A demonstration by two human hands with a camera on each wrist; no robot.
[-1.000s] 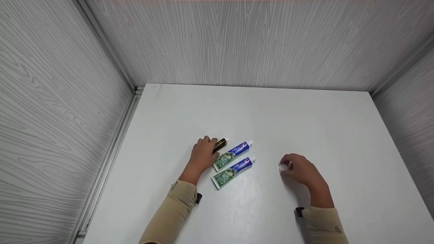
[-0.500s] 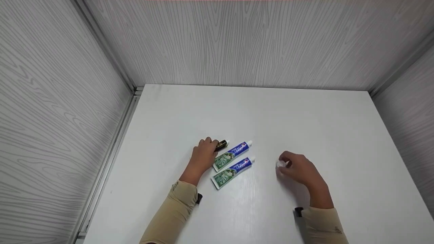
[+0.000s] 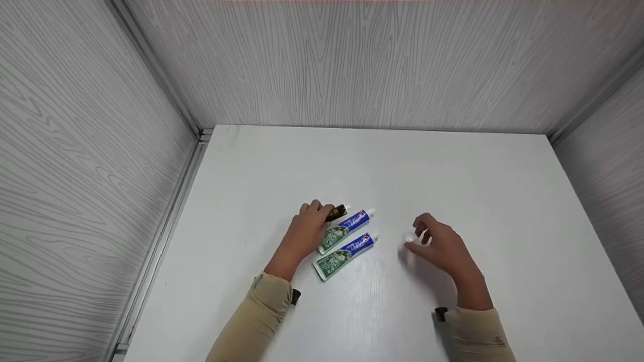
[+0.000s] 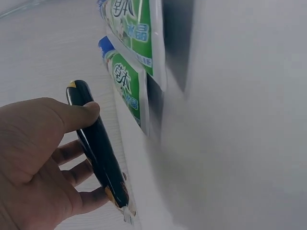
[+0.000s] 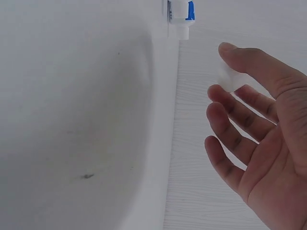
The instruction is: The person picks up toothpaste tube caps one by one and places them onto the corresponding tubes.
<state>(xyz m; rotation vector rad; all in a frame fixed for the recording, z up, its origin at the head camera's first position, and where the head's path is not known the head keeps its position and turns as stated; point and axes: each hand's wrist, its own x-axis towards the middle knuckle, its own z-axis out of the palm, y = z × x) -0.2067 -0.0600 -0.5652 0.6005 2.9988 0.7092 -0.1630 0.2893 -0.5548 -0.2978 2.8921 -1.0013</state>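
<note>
My left hand (image 3: 304, 234) holds a black tube (image 3: 337, 213) with gold lettering and a white tip. In the left wrist view the thumb lies across the dark tube (image 4: 103, 153), with the other fingers beneath it. Right beside it lie two blue-and-green toothpaste tubes, the upper one (image 3: 346, 230) nearest the hand and the lower one (image 3: 344, 256) parallel to it. Further right, my right hand (image 3: 445, 246) pinches a small whitish, see-through piece (image 5: 230, 79) between thumb and forefinger, close over the table; its kind is unclear. The remaining fingers are loosely bent.
The white tabletop (image 3: 382, 171) is bounded by a wood-grain back panel (image 3: 322, 60), a left panel (image 3: 85, 176) and a right panel (image 3: 614, 151). A metal rail (image 3: 166, 226) runs along the left edge.
The left hand has shifted slightly right and away from me with the black tube. The right hand has moved left with the whitish piece. Both toothpaste tubes stay in place.
</note>
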